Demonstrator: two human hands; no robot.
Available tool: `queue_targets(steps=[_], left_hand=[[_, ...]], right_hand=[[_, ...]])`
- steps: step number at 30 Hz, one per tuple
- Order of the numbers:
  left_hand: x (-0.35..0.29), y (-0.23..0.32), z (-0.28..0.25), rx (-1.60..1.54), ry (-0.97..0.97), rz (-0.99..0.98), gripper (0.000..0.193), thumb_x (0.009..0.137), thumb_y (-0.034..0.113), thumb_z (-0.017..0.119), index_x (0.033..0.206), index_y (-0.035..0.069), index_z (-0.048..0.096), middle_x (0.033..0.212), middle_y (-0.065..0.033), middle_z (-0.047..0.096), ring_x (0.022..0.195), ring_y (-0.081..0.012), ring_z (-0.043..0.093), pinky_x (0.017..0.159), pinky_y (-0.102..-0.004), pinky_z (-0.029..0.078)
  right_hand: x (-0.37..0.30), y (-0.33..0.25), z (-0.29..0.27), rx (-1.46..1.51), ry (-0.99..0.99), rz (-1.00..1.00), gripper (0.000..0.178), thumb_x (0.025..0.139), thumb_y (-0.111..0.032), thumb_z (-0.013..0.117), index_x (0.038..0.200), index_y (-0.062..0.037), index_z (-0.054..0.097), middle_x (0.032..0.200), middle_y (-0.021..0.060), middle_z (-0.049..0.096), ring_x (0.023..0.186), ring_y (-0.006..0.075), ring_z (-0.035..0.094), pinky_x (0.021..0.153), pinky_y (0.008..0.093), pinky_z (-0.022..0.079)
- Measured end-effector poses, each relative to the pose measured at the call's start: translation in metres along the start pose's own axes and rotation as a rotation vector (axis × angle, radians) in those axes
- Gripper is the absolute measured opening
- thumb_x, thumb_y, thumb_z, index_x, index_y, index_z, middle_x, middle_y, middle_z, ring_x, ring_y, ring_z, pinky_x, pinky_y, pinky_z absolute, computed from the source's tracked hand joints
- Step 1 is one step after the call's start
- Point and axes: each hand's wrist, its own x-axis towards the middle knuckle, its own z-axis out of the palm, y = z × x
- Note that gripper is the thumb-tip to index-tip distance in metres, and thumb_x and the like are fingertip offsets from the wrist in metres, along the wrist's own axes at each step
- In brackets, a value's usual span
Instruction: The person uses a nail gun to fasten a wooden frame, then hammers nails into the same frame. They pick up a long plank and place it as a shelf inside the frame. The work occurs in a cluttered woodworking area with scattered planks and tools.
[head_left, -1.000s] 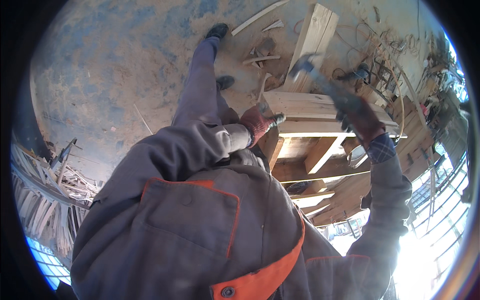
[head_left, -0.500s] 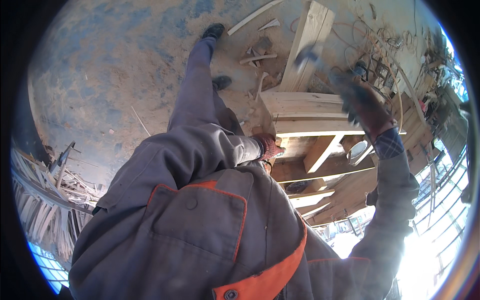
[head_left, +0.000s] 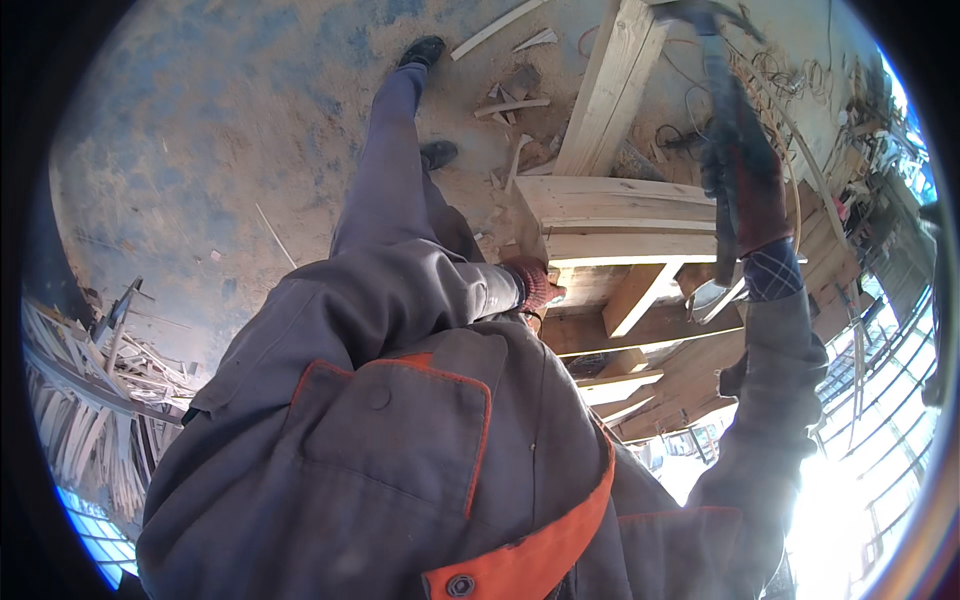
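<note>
A hammer (head_left: 716,75) is raised in my right hand (head_left: 750,185), which wears a dark, reddish glove closed round the handle. Its head is near the top of the view, and the handle's lower end shows below my fist. My left hand (head_left: 535,284), in a red knitted glove, is closed at the left end of a wooden frame (head_left: 630,247). What its fingers hold is partly hidden. Between the frame's long boards runs a slanted crosspiece (head_left: 642,300). My right hand is above the frame's right part.
A thick timber beam (head_left: 610,90) extends away beyond the frame. Wood scraps (head_left: 512,105) and sawdust litter the floor. Hoses or cords (head_left: 790,85) lie tangled at the far right. Thin wood strips (head_left: 100,420) are heaped at the left.
My right hand has lifted the hammer, whose blurred head was above the beam and now is farther up and right. My left hand stays at the frame's end.
</note>
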Motion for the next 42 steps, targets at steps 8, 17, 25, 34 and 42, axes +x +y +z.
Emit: queue_targets(steps=[8,17,25,34,42], left_hand=[[0.033,-0.019,0.024,0.425,-0.076,0.129,0.048,0.107,0.046,0.037,0.15,0.028,0.048,0.14,-0.0137,0.06,0.119,-0.0337,0.064,0.097,-0.0505,0.052],[0.009,0.003,0.007,0.131,-0.03,-0.068,0.056,0.101,0.06,0.04,0.146,0.029,0.054,0.134,-0.0179,0.064,0.117,-0.0384,0.065,0.098,-0.0497,0.052],[0.008,0.002,0.005,0.108,-0.147,0.018,0.069,0.096,0.071,0.042,0.137,0.018,0.062,0.124,-0.0175,0.069,0.113,-0.0366,0.066,0.097,-0.0492,0.052],[0.02,-0.002,0.022,0.478,-0.107,0.11,0.052,0.103,0.039,0.042,0.155,0.042,0.036,0.137,-0.0147,0.062,0.114,-0.0356,0.067,0.092,-0.0522,0.055],[0.038,-0.014,0.039,0.513,-0.1,0.146,0.048,0.106,0.047,0.035,0.153,0.038,0.042,0.14,-0.0134,0.059,0.117,-0.0381,0.065,0.094,-0.0538,0.053]], right_hand=[[-0.005,0.02,-0.001,-0.947,-0.683,0.125,0.031,0.101,-0.028,0.056,0.121,-0.0059,0.064,0.094,0.0129,0.074,0.084,0.0274,0.071,0.078,0.0446,0.056],[-0.025,-0.004,0.041,-0.603,-0.38,0.07,0.025,0.101,-0.028,0.061,0.113,-0.0056,0.064,0.082,0.004,0.064,0.07,0.0137,0.06,0.062,0.0307,0.051],[0.013,-0.022,0.002,-0.53,-0.298,-0.143,0.027,0.104,-0.024,0.056,0.12,-0.003,0.062,0.102,0.0062,0.067,0.09,0.0152,0.064,0.082,0.0313,0.053],[-0.004,0.018,-0.01,-0.739,-0.615,0.326,0.028,0.102,-0.032,0.056,0.105,-0.0053,0.063,0.086,0.0053,0.065,0.073,0.0149,0.063,0.064,0.0326,0.053],[-0.015,0.017,0.024,-0.877,-0.74,0.3,0.032,0.103,-0.037,0.054,0.11,-0.0064,0.064,0.084,0.005,0.066,0.07,0.0146,0.061,0.063,0.0333,0.053]])
